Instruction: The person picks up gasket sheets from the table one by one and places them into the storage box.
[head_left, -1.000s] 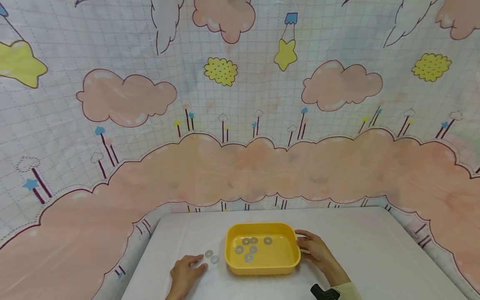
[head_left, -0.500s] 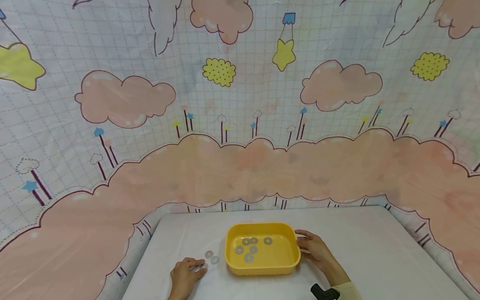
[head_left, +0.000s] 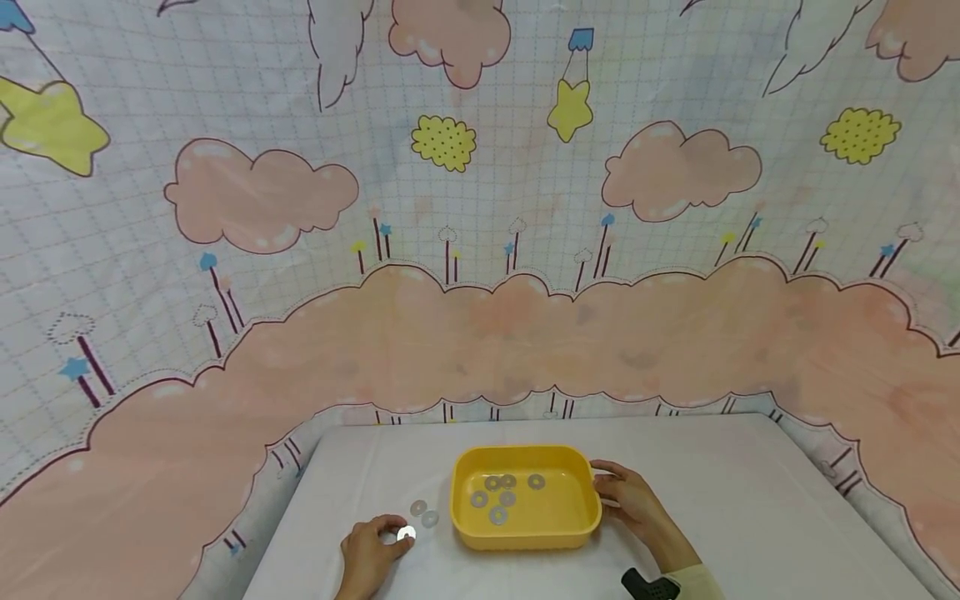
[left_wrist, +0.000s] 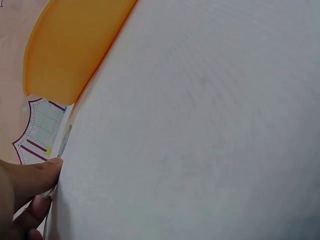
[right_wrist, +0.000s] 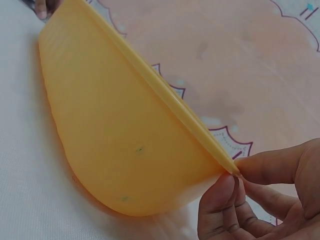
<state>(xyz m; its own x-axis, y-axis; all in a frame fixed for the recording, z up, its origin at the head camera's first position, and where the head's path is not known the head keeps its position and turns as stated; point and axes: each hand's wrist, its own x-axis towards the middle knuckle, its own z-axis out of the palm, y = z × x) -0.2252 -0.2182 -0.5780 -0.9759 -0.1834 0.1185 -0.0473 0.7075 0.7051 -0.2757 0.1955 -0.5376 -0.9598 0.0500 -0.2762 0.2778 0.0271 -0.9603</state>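
Observation:
My left hand (head_left: 369, 550) pinches a shiny flat metal washer (head_left: 406, 529) between thumb and fingers, low over the white table. Just beyond its fingertips lie two loose grey washers, a farther washer (head_left: 413, 509) and a nearer washer (head_left: 436, 520). A yellow plastic tray (head_left: 558, 517) stands to their right, with several washers (head_left: 473, 500) flat on its floor. At the tray's right end, my right hand (head_left: 633, 504) grips the rim. Thumb and fingers meet at that edge in the right wrist view, where the tray's outer wall (right_wrist: 115, 125) hides its contents.
A white cloth-covered tabletop (head_left: 765, 500) lies under everything. Behind and around it hangs a patterned sheet (head_left: 525, 342) with clouds and stars. A black device (head_left: 651, 586) sits at the right wrist, beside a pale sleeve (head_left: 693, 583).
One second ago my left fingers were by the table with no washer clearly visible between them; now a washer shows, tilted up and catching light. My right hand and the tray stay put.

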